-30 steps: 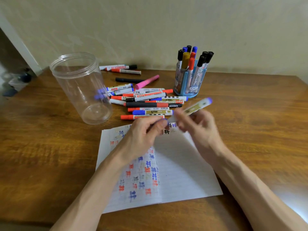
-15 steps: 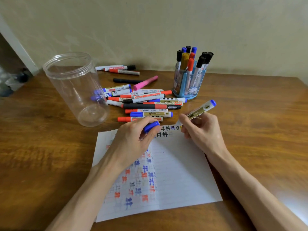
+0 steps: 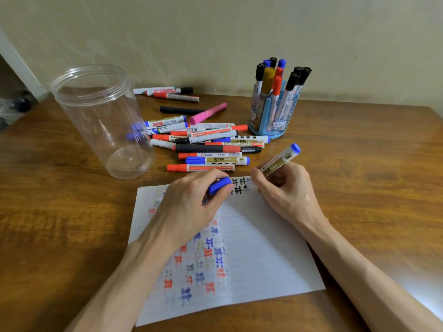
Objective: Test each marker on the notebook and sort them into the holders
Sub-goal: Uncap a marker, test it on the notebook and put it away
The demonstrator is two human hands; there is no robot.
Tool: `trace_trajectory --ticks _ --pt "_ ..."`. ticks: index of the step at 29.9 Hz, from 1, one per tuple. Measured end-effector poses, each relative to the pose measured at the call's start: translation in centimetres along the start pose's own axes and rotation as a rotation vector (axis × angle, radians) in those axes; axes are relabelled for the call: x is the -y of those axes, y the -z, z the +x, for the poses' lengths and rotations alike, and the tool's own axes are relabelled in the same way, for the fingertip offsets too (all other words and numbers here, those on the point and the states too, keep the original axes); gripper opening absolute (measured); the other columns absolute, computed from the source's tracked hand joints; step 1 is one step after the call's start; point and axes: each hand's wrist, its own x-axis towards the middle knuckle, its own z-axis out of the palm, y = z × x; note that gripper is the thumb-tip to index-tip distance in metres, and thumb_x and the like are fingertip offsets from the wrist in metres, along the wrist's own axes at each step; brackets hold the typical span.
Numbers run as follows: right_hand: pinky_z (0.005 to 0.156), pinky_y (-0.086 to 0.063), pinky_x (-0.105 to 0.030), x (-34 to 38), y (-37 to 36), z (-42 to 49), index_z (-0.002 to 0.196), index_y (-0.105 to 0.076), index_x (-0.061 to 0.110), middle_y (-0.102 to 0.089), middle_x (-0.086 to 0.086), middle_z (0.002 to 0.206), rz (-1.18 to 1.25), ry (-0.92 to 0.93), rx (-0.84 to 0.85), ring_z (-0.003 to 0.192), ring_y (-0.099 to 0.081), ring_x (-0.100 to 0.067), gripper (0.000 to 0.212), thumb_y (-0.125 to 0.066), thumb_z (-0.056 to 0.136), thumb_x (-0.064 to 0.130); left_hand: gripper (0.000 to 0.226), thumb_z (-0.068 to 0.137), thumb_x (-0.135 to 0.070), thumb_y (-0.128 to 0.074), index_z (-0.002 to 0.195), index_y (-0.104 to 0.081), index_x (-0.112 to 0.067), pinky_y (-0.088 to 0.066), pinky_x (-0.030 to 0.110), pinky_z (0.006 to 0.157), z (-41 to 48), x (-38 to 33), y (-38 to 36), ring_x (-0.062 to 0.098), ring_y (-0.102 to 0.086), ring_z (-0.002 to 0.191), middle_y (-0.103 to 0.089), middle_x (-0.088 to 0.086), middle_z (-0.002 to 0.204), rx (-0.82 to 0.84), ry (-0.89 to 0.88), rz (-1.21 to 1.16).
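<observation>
Blue marker [image 3: 280,160] under test. It is in the right hand [image 3: 285,190], over the top edge of the notebook [image 3: 263,248], which lies at the middle of the worktop [image 3: 359,164] close to its near edge.

Long axis: writing end down at the page, beside the black hash marks. The blue butt end is raised and leans toward the back right corner. The tip itself is hidden behind the knuckles, so contact with the paper cannot be confirmed.

Right-hand fingers [image 3: 260,178] are curled tight round the lower barrel in a writing grip, with the wrist low and the forearm coming in from the near right corner.

The left hand [image 3: 191,202] lies on the page just left of the tip, its fingers closed round the blue cap [image 3: 219,185]. The cap's end points right, toward the marker. Cap and tip are near each other but apart.

Judgement: a test stroke is in hand, and recapping then needs only a short closing of the two hands.

Holders: the blue pen holder [image 3: 271,116], already stocked, stands toward the back edge beyond the right hand, which is the nearer one. The clear jar [image 3: 103,121] stands toward the left edge, nearer the left hand. The loose marker pile [image 3: 211,144] lies between them.
</observation>
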Motion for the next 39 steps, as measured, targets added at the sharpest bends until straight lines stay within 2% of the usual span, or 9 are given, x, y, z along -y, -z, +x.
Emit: trace_trajectory --ticks 6,10,18,22,27,30,33,37,39 --pt "0.047 -0.033 -0.012 0.31 -0.22 -0.18 0.063 -0.053 0.029 -0.055 0.020 0.052 -0.055 0.027 0.005 0.047 -0.044 -0.003 0.038 -0.074 0.091 0.017 0.024 0.099 -0.046 -0.056 0.107 -0.067 -0.026 -0.054 0.030 0.065 -0.09 0.23 -0.06 0.008 -0.063 0.080 -0.065 -0.017 0.089 0.012 0.022 -0.026" --pt "0.049 -0.036 -0.016 0.00 -0.17 -0.21 0.069 -0.059 0.018 -0.061 0.006 0.061 -0.051 0.025 -0.033 0.050 -0.045 -0.003 0.025 -0.074 0.089 0.017 0.026 0.099 -0.047 -0.055 0.107 -0.067 -0.025 -0.054 0.028 0.066 -0.17 0.16 0.03 0.007 -0.063 0.081 -0.066 -0.017 0.091 0.013 0.028 -0.038" --pt "0.049 -0.037 -0.015 0.35 0.07 -0.19 0.060 -0.053 0.029 -0.057 0.017 0.051 0.004 0.007 -0.006 0.046 -0.047 -0.003 0.039 -0.073 0.090 0.013 0.028 0.098 -0.049 -0.055 0.108 -0.067 -0.026 -0.052 0.020 0.063 -0.16 0.17 0.03 0.006 -0.063 0.079 -0.065 -0.018 0.090 0.022 0.040 -0.045" --pt "0.050 -0.045 -0.023 0.16 -0.08 -0.30 0.063 -0.059 0.025 -0.067 0.012 0.060 -0.055 0.015 0.006 0.049 -0.057 -0.009 0.029 -0.073 0.088 0.020 0.027 0.098 -0.048 -0.055 0.108 -0.067 -0.026 -0.055 0.024 0.065 -0.10 0.15 0.07 0.006 -0.064 0.081 -0.066 -0.017 0.091 0.022 0.042 -0.048" --pt "0.050 -0.036 -0.014 0.05 0.00 -0.38 0.070 -0.060 0.019 -0.060 0.009 0.059 -0.036 0.016 -0.032 0.050 -0.047 -0.003 0.023 -0.073 0.089 0.014 0.027 0.099 -0.047 -0.055 0.109 -0.067 -0.025 -0.055 0.024 0.067 -0.12 0.13 0.04 0.005 -0.065 0.084 -0.068 -0.016 0.094 0.023 0.043 -0.051" --pt "0.049 -0.042 -0.026 0.10 0.19 -0.24 0.068 -0.059 0.021 -0.064 0.004 0.061 0.010 -0.003 -0.038 0.050 -0.048 -0.005 0.026 -0.073 0.089 0.014 0.028 0.098 -0.047 -0.055 0.109 -0.068 -0.025 -0.054 0.021 0.066 -0.12 0.10 0.08 0.005 -0.064 0.083 -0.067 -0.017 0.093 0.021 0.043 -0.050" --pt "0.055 -0.051 -0.035 0.42 0.16 -0.31 0.068 -0.061 0.020 -0.070 0.003 0.065 -0.013 -0.007 -0.033 0.055 -0.063 -0.021 0.026 -0.073 0.091 0.019 0.029 0.098 -0.048 -0.055 0.109 -0.068 -0.024 -0.054 0.022 0.066 -0.10 0.10 0.05 0.005 -0.064 0.082 -0.067 -0.016 0.092 0.022 0.041 -0.050" --pt "0.054 -0.052 -0.030 0.50 0.11 -0.32 0.069 -0.065 0.018 -0.071 0.012 0.065 -0.051 0.009 -0.011 0.056 -0.067 -0.013 0.025 -0.073 0.091 0.023 0.027 0.099 -0.046 -0.056 0.110 -0.067 -0.024 -0.056 0.028 0.066 -0.13 0.27 0.01 0.008 -0.066 0.084 -0.069 -0.014 0.094 0.024 0.042 -0.054" --pt "0.048 -0.042 -0.019 0.55 0.08 -0.37 0.062 -0.059 0.021 -0.064 0.018 0.056 -0.067 0.005 -0.002 0.048 -0.057 -0.004 0.032 -0.073 0.090 0.019 0.026 0.100 -0.046 -0.056 0.110 -0.067 -0.024 -0.056 0.029 0.066 -0.11 0.27 0.04 0.008 -0.065 0.083 -0.068 -0.015 0.093 0.022 0.039 -0.052"
